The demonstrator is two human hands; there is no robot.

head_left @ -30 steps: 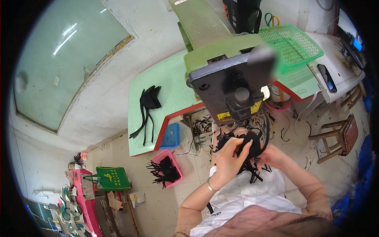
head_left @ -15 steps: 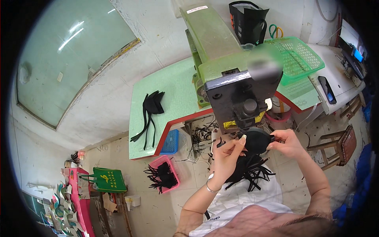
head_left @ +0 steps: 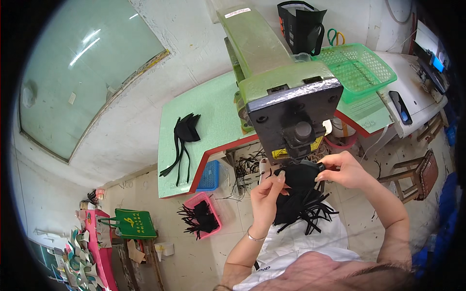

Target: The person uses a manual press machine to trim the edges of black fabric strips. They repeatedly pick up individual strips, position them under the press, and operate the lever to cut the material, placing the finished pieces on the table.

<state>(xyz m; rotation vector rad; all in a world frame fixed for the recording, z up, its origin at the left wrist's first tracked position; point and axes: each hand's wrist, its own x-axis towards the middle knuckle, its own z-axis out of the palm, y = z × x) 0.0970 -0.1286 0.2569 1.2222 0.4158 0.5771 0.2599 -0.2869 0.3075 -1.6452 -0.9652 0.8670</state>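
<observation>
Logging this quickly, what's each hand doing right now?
Left hand: closed on the black fabric piece under the machine head.
Right hand: pinching the same piece's right edge.

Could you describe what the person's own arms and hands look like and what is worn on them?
Both forearms are bare, with no sleeves reaching them and no gloves. The left hand has a thin silvery bangle around its wrist and longish, pale nails. The right hand shows no jewellery.
</observation>
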